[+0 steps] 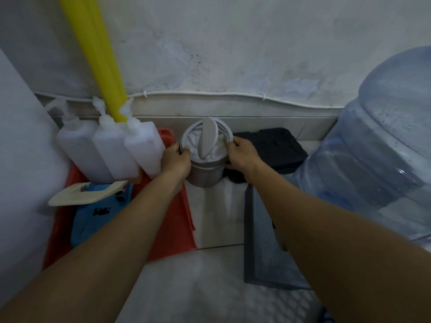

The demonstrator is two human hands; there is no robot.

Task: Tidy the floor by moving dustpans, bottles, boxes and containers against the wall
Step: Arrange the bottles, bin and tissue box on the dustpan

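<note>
A small grey bin (205, 171) with a white swing-lid ring stands on the floor close to the wall's base. The flap of its lid is tipped up on edge, and a white liner shows inside. My left hand (175, 159) grips the ring's left rim. My right hand (242, 155) grips the right rim. Three white pump bottles (109, 155) stand in a row to the left, beside an orange dustpan (172, 227). A black case (277, 150) lies right of the bin, against the wall.
A yellow pole (93, 54) leans on the wall above the bottles. A large blue water jug (377, 155) fills the right side. A dark grey mat (263, 241) lies on the floor tiles. A blue item with a cream handle (93, 206) rests on the dustpan.
</note>
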